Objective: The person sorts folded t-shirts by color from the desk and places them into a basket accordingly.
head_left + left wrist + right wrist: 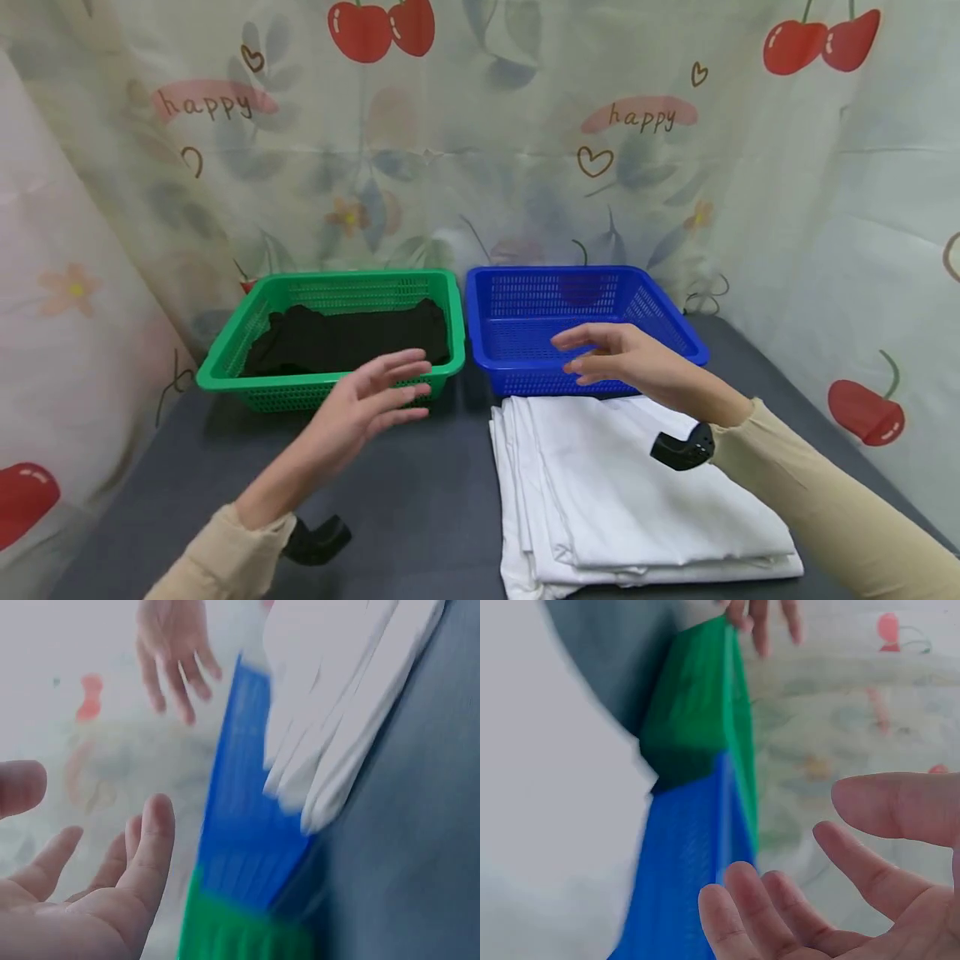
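Observation:
My left hand (367, 404) hovers in front of the green basket (225, 381), fingers spread and holding nothing. Black folded cloth (360, 337) lies inside that basket. My right hand (626, 358) is raised at the front of the blue basket (517, 365), its fingers loosely bent around nothing. Below the right forearm, a folded stack of white cloth (622, 492) lies on the table, its layered edges facing left. In the left wrist view the white cloth (337, 697) overlaps the blue basket (240, 787).
The two baskets stand side by side at the back of the dark grey table (420, 508). A printed curtain (480, 125) hangs behind them and along both sides. Each wrist wears a black camera mount (318, 540).

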The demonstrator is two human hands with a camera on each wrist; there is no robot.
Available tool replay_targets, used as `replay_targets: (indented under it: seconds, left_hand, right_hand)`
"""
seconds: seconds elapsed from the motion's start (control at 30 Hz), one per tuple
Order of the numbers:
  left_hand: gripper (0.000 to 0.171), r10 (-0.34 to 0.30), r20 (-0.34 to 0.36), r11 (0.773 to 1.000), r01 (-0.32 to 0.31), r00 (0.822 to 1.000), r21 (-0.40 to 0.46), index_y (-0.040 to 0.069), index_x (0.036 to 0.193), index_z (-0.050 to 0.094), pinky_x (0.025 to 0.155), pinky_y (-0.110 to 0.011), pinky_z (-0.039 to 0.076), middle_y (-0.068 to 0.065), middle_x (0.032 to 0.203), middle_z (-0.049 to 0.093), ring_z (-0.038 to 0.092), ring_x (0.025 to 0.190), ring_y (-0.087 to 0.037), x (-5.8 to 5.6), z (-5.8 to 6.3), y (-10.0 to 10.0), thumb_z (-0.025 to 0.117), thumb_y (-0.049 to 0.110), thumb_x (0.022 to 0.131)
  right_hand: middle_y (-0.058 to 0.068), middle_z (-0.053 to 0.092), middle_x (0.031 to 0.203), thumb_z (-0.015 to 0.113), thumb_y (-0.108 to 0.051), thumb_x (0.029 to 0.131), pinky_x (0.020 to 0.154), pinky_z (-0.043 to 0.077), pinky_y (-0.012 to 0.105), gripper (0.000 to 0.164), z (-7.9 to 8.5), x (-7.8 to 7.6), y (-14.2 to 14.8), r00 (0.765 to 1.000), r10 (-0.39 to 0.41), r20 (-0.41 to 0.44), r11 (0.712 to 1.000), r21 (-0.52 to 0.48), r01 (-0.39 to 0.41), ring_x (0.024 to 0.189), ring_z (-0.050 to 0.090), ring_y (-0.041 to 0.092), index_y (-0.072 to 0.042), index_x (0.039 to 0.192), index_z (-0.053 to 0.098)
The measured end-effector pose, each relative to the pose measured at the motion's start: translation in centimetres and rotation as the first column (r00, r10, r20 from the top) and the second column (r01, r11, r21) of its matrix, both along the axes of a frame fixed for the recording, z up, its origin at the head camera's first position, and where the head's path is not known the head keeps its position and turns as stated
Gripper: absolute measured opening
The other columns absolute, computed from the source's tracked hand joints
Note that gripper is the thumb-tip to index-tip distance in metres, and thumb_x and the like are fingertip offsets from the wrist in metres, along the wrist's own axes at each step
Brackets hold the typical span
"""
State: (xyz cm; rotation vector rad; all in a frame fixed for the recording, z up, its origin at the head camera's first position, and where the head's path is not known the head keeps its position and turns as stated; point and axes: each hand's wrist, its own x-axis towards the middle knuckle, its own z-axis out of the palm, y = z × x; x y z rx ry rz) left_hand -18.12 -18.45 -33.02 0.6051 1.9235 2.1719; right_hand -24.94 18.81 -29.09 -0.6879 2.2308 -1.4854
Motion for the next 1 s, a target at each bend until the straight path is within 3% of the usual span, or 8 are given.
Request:
replay_targets:
  seconds: [0.2,0.4,0.63,0.83,1.0]
  left_hand:
    - [0.054,-0.129,0.134,0.992,0.126,0.982,0.029,0.004,0.149,0.039,0.099,-0.043,0.045,-0.019,0.147,0.041,0.046,0.130,-0.033,2.3,-2.3,5.5,0.058,0.010,0.100]
    - [0.055,-0.165,0.220,0.986,0.155,0.962,0.061,0.002,0.149,0.039,0.101,-0.040,0.043,-0.023,0.150,0.036,0.040,0.134,-0.037,3.4,-4.1,9.5,0.059,0.007,0.098]
    - [0.060,-0.144,0.250,0.990,0.138,0.957,0.042,0.002,0.149,0.041,0.108,-0.050,0.033,-0.022,0.154,0.028,0.032,0.138,-0.039,3.7,-5.7,12.4,0.062,0.006,0.093]
    - [0.061,-0.056,0.221,0.998,0.062,0.974,-0.020,0.005,0.148,0.043,0.110,-0.055,0.026,-0.013,0.155,0.032,0.027,0.141,-0.039,3.4,-6.1,13.3,0.064,0.010,0.091]
    - [0.060,-0.036,0.231,0.999,0.033,0.972,0.018,0.002,0.147,0.044,0.109,-0.054,0.028,-0.016,0.153,0.035,0.030,0.139,-0.039,3.3,-6.3,13.6,0.064,0.008,0.091]
  right_hand:
    - [0.020,0.047,0.142,0.063,-0.019,0.098,0.097,0.045,0.049,0.042,-2.3,1.9,5.2,0.999,-0.041,0.018,0.996,0.075,0.040,0.120,0.055,0.037,-0.004,0.137,0.055]
    - [0.025,0.049,0.138,0.062,-0.020,0.099,0.089,0.052,0.042,0.046,-3.4,3.5,9.3,0.998,-0.070,0.001,0.983,0.168,0.068,0.119,0.054,0.039,0.003,0.137,0.052]
    - [0.026,0.045,0.141,0.059,-0.023,0.100,0.090,0.050,0.044,0.049,-3.3,4.1,13.2,0.988,-0.154,0.031,0.960,0.243,0.142,0.125,0.048,0.041,0.004,0.140,0.049]
    - [0.023,0.045,0.143,0.059,-0.026,0.100,0.097,0.044,0.051,0.052,-3.9,3.4,14.9,0.977,-0.204,0.065,0.946,0.269,0.180,0.127,0.047,0.038,0.002,0.142,0.047]
    - [0.025,0.042,0.146,0.058,-0.027,0.101,0.099,0.040,0.057,0.053,-4.5,2.8,16.0,0.963,-0.254,0.087,0.938,0.267,0.223,0.128,0.046,0.037,0.004,0.142,0.046]
